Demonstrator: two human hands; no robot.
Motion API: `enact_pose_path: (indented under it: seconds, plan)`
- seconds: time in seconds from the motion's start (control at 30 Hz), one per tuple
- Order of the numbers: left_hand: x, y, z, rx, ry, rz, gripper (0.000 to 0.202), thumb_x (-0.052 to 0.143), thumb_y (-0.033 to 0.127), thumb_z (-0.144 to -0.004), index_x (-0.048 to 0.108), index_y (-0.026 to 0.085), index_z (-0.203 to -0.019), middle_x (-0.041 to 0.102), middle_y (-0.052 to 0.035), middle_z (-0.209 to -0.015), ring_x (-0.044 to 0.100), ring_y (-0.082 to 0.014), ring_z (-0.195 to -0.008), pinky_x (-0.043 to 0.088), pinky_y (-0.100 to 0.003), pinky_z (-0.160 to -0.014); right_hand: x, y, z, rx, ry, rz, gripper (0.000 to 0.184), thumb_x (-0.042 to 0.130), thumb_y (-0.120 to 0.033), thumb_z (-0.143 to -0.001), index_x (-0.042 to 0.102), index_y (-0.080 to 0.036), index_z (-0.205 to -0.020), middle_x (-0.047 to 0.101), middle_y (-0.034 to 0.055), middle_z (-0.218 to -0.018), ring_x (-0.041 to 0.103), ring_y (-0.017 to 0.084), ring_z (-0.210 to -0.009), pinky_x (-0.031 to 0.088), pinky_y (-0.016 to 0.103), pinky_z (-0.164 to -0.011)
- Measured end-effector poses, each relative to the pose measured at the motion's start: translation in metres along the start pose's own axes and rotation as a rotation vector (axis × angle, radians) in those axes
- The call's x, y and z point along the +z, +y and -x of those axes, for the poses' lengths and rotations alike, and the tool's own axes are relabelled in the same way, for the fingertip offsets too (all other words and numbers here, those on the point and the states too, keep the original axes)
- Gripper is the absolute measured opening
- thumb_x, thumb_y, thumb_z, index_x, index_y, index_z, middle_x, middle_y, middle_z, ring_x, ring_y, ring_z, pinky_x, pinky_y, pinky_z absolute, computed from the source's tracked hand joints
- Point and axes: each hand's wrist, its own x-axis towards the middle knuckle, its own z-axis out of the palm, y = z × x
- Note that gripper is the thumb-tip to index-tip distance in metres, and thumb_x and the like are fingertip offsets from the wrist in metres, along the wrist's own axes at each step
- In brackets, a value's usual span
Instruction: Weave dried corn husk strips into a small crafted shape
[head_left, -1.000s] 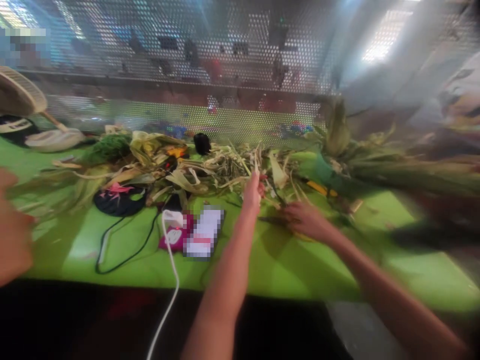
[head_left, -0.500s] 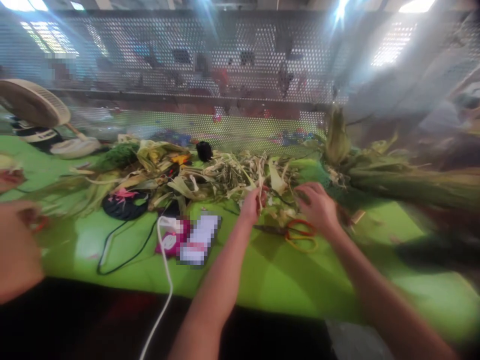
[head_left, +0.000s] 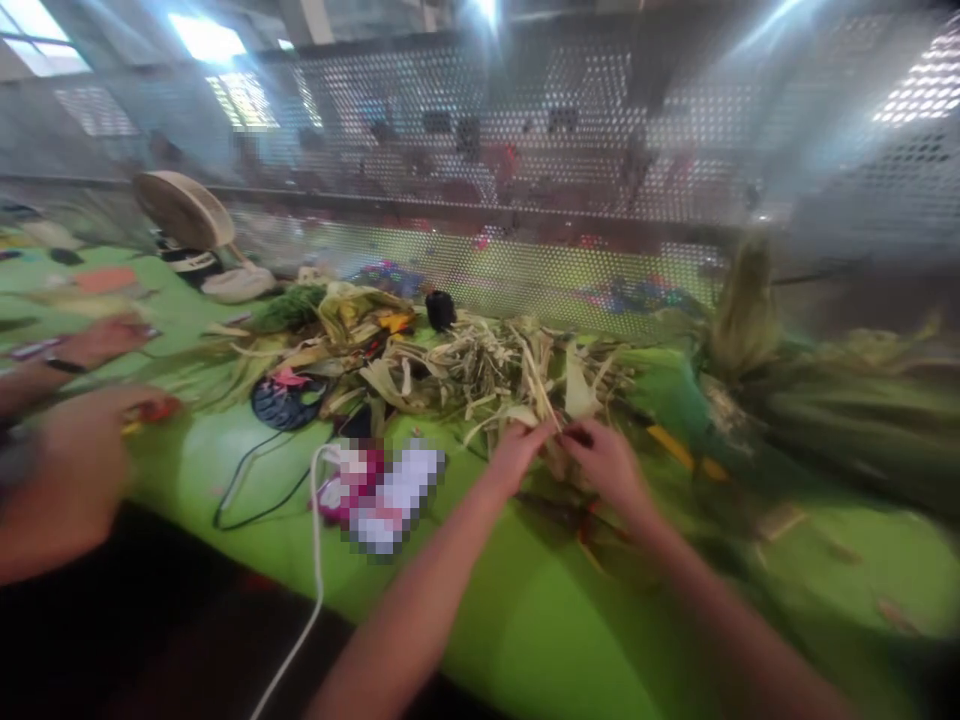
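Observation:
My left hand is closed around the lower end of a bunch of pale dried husk strips, which fan upward from it. Close beside it, my right hand pinches at the base of the same strips, fingertips nearly meeting the left ones. Behind both hands spreads a heap of dry husks. Scissors with orange and yellow handles lie on the green table, blurred and partly covered by my right hand and forearm.
A phone, a magenta box with a white cable and a black coiled cord lie to the left. Farther left are a co-worker's hands and a fan. Large husk bundles rest at right; a perforated screen stands behind.
My right hand has come in from the right to meet the left hand and now pinches the strips. The view has swung, and more of the co-worker's arms shows at left.

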Motion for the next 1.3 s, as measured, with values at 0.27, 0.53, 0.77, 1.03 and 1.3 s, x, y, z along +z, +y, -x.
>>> enact_pose_path:
  seconds: [0.27,0.53,0.77,1.03,1.3]
  plan:
    - [-0.004,0.005,0.004,0.117,-0.090,-0.324,0.035,0.065,0.049,-0.078,0.062,0.015,-0.075,0.048,0.0031,-0.056,0.043,-0.0113,-0.055,0.035,-0.025,-0.058,-0.001,0.007,0.002,0.005,0.036,-0.056,0.025,0.058,-0.041,-0.081,0.067,-0.017,-0.079,0.068,0.0037,-0.073,0.057,0.018,-0.066,0.040,0.028,-0.062]
    - [0.008,0.002,0.005,0.148,-0.220,-0.553,0.036,0.064,0.050,-0.077,0.057,0.017,-0.065,0.050,0.0015,-0.058,0.044,-0.0126,-0.058,0.034,-0.026,-0.059,-0.009,0.015,0.029,0.051,0.167,0.010,0.026,0.060,-0.040,-0.078,0.067,-0.017,-0.087,0.070,0.0046,-0.078,0.060,0.018,-0.068,0.043,0.028,-0.063]
    - [0.010,-0.004,0.002,0.067,-0.242,-0.223,0.034,0.062,0.049,-0.078,0.061,0.015,-0.076,0.052,0.0015,-0.062,0.041,-0.0094,-0.053,0.033,-0.024,-0.054,-0.006,-0.005,0.032,0.156,0.288,-0.127,0.028,0.066,-0.045,-0.071,0.064,-0.018,-0.072,0.060,0.0004,-0.058,0.051,0.014,-0.050,0.037,0.024,-0.047]
    - [0.016,0.002,0.010,-0.042,-0.316,-0.013,0.032,0.071,0.044,-0.072,0.057,0.015,-0.074,0.048,0.0042,-0.058,0.038,-0.0061,-0.049,0.026,-0.021,-0.048,0.003,-0.005,0.033,0.160,0.392,-0.425,0.035,0.074,-0.049,-0.063,0.062,-0.017,-0.071,0.060,-0.0003,-0.061,0.053,0.013,-0.055,0.045,0.026,-0.053]
    - [0.009,0.015,0.008,-0.176,-0.451,0.128,0.047,0.056,0.059,-0.080,0.064,0.014,-0.089,0.045,0.0040,-0.059,0.021,-0.0031,-0.041,0.023,-0.022,-0.043,-0.004,-0.003,0.040,0.177,0.341,-0.503,0.036,0.075,-0.050,-0.063,0.061,-0.018,-0.073,0.058,-0.0018,-0.063,0.051,0.011,-0.054,0.044,0.025,-0.054]
